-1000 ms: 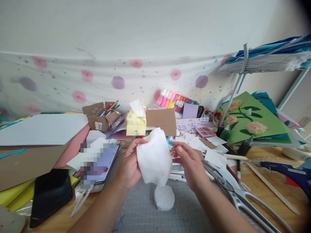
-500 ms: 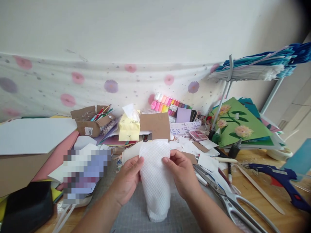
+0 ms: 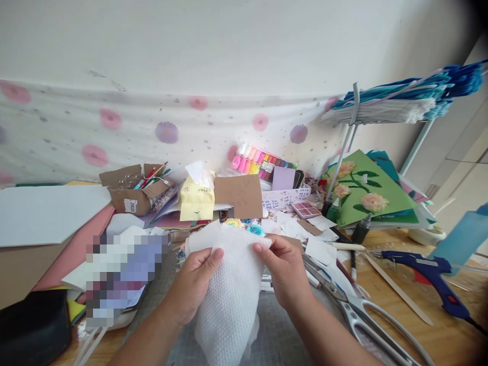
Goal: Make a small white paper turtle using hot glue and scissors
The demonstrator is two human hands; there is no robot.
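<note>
A white textured paper towel (image 3: 229, 300) hangs in front of me over the grey cutting mat (image 3: 274, 340). My left hand (image 3: 192, 284) pinches its upper left edge, thumb on the front. My right hand (image 3: 284, 272) pinches the upper right edge the same way. Both hands are closed on the sheet and hold it spread between them, its lower end drooping toward the mat.
Large scissors (image 3: 366, 320) lie just right of my right hand. A blue glue gun (image 3: 430, 272) rests at the far right. A yellow tissue pack (image 3: 197, 201), a cardboard box of pens (image 3: 135, 193), coloured clay sticks (image 3: 263, 162) and a green flower card (image 3: 362, 190) crowd the back. Paper sheets pile up on the left.
My right hand came in and took hold of the towel's right edge. Both hands have spread the sheet wider and lowered it, covering the small white round piece on the mat. The camera view drifted right.
</note>
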